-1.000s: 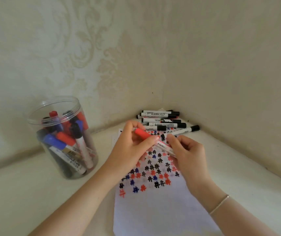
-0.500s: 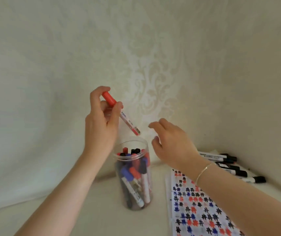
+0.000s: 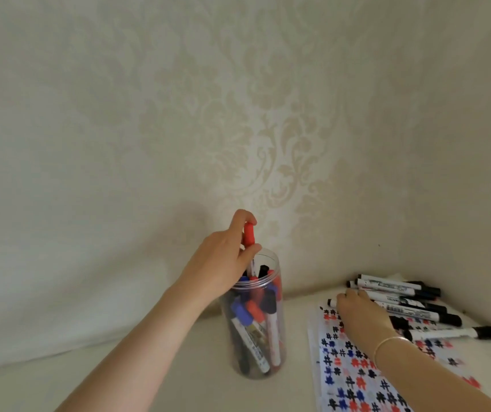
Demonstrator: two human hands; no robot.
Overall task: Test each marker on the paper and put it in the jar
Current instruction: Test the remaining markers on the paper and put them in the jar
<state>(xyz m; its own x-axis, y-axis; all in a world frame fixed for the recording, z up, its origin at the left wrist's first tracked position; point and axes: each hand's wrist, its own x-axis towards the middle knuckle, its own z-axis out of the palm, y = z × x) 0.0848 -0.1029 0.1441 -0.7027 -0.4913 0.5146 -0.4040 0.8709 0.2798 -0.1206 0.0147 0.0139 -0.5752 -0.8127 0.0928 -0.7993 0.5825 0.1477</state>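
My left hand (image 3: 223, 263) pinches a red-capped marker (image 3: 249, 235) upright by its cap, its lower end inside the mouth of the clear plastic jar (image 3: 256, 346). The jar holds several red, blue and black markers. My right hand (image 3: 360, 313) reaches across the paper (image 3: 354, 379) to the pile of black-capped markers (image 3: 410, 304) in the corner; its fingertips touch the near end of one. Whether it grips a marker is not visible. The paper is covered with red, blue and black hash marks.
The white tabletop (image 3: 155, 379) meets patterned wallpaper walls (image 3: 268, 129) behind and to the right, forming a corner where the markers lie. A thin bracelet (image 3: 388, 341) circles my right wrist.
My left hand has lowered the red marker from above the jar into its mouth. My right hand has moved from mid-air down to the marker pile. The view has shifted left and up.
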